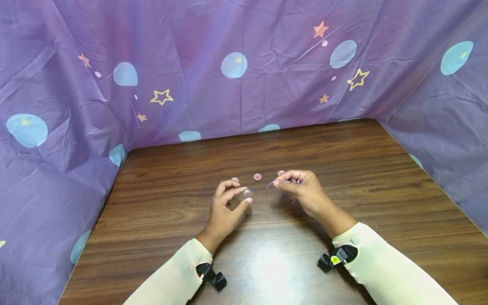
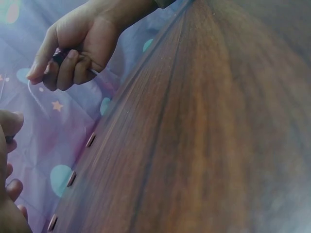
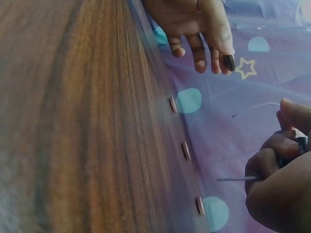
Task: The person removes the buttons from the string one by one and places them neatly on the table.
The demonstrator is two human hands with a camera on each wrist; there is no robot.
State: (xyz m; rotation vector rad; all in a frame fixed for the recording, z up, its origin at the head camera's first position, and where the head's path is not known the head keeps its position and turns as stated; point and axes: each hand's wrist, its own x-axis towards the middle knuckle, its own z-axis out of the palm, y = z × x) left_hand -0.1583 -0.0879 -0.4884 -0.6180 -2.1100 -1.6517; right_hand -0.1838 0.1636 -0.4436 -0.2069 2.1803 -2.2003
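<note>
Between the thumb and index finger of my left hand (image 1: 224, 212) is a grey button (image 1: 247, 193), pinched by its edges above the table. It shows dark and edge-on in the right wrist view (image 3: 229, 62). My right hand (image 1: 308, 192) pinches a purple string (image 1: 270, 184), one end sticking out past the fingertips toward the button. The string's other end (image 3: 238, 179) pokes out below the curled fingers. Something dark (image 3: 294, 150) is tucked within those fingers, mostly hidden. A gap separates the string tip from the grey button.
Beyond the hands, three pink buttons lie in a row on the wooden table (image 1: 171, 182): a left one (image 1: 235, 180), a middle one (image 1: 257, 177) and a right one (image 1: 281, 173). A purple patterned cloth (image 1: 206, 101) hangs behind the table and along its sides.
</note>
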